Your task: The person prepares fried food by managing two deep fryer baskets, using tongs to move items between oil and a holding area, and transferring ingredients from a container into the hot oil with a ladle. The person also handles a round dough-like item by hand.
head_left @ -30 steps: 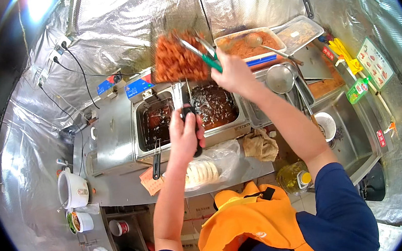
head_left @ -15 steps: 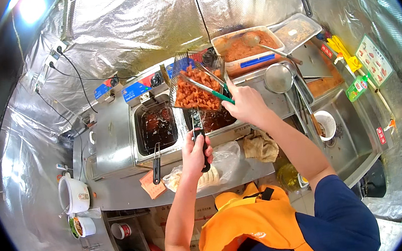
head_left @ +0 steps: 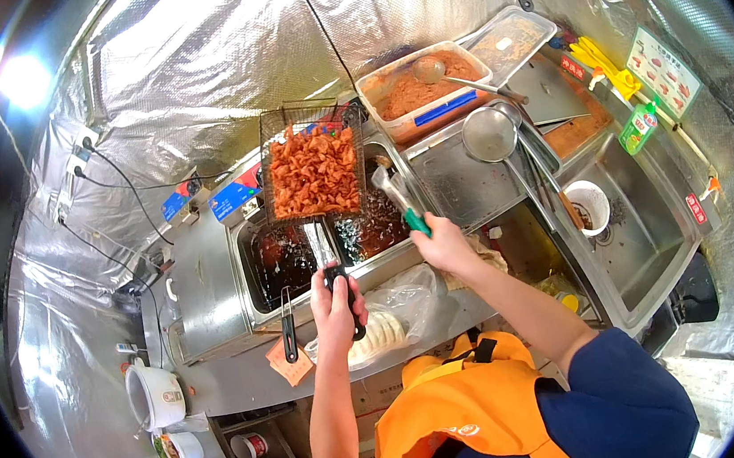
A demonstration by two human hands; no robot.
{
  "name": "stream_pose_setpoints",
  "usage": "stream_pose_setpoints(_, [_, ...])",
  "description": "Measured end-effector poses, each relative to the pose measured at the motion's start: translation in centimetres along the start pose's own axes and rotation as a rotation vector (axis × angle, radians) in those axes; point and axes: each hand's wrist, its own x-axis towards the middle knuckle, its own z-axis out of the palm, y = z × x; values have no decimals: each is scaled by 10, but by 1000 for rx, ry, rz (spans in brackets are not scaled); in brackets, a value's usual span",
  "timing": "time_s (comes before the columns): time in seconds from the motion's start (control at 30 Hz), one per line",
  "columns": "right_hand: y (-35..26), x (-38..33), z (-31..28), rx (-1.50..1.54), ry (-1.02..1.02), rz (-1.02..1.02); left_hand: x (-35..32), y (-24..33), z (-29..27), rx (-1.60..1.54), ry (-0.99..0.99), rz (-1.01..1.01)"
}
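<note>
My left hand is closed around the black handle of a wire fry basket. Small reddish-brown fried pieces, crisp-looking, fill much of the basket, which hangs above the two-well fryer. Dark oil with bits floating on it shows in the left well and the right well. In my right hand are metal tongs with green grips. Their tips point over the right well, apart from the basket. A second black handle sticks out at the front of the left well.
Behind the right well stands a white tub of orange-red mixture with a ladle in it. A strainer rests on the metal tray to the right, beside the sink. Plastic-bagged pale food lies in front of the fryer.
The basket has shifted left and its contents now face me more squarely. The tongs have come out of the fried pieces and moved down toward the right well, drawn back by my right hand.
</note>
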Motion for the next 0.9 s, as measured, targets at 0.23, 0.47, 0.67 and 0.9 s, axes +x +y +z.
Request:
stream_pose_setpoints(0.23, [10,97,77,11,40,252,13,9,11,-129,39,-15])
stream_pose_setpoints(0.47, [4,130,85,-20,193,113,4,25,8,-24,36,50])
stream_pose_setpoints(0.67, [-7,128,86,59,105,119,18,35,5,0,24,76])
stream_pose_setpoints(0.9, [30,142,97,22,210,-2,19,39,12,16,-16,125])
